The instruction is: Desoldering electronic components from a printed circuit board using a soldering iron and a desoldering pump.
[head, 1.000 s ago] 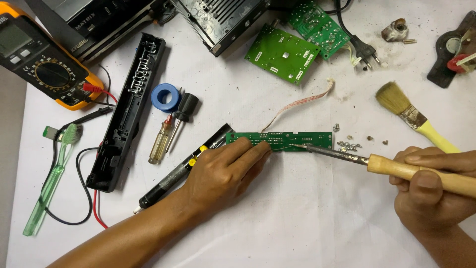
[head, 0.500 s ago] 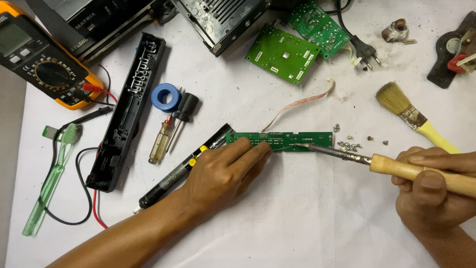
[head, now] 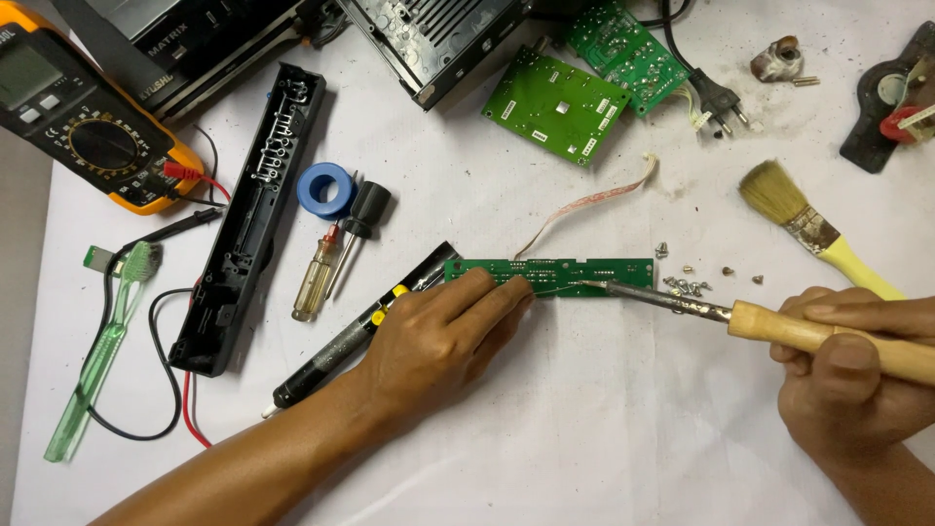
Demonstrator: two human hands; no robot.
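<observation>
Narrow green circuit board [head: 584, 273] flat on white table cover [head: 545, 438], left hand [head: 443, 336] pressing its left end with fingertips, right hand [head: 857, 375] clenched around wooden-handled soldering iron [head: 740, 317], tip touching board, loose screws [head: 687, 284] just beside, yellow-handled brush [head: 808, 229] near.

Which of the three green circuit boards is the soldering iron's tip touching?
The long narrow strip board under the left hand; the two squarer boards lie untouched farther up.

The left hand [head: 443, 336] covers the left end of the narrow green circuit board [head: 594, 274]. The soldering iron [head: 779, 326] handle runs off the right edge. The multimeter [head: 68, 107] is cut off at upper left.
</observation>
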